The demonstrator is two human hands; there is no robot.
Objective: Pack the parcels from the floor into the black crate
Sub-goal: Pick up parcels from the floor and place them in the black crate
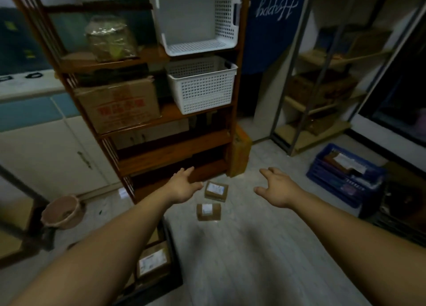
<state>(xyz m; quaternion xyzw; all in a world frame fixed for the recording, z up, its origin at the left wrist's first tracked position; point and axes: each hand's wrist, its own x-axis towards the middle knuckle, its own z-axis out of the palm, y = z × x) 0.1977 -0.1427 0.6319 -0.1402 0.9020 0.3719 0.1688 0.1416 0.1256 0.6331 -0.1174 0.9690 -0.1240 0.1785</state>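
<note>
Two small brown parcels with white labels lie on the pale floor in front of the wooden shelf: the farther parcel (216, 191) and the nearer parcel (208, 211). My left hand (183, 187) is stretched out above the floor just left of the farther parcel, fingers spread, holding nothing. My right hand (277, 188) reaches forward to the right of both parcels, fingers loosely spread and empty. The black crate (173, 255) stands at the lower left, mostly hidden under my left forearm, and a labelled brown parcel (153, 263) lies inside it.
A tall wooden shelf (175, 153) with white baskets and a cardboard box stands right behind the parcels. An orange box (241, 153) leans at its right foot. A blue crate (345, 179) with packages sits at the right, a pink pot (62, 211) at the left.
</note>
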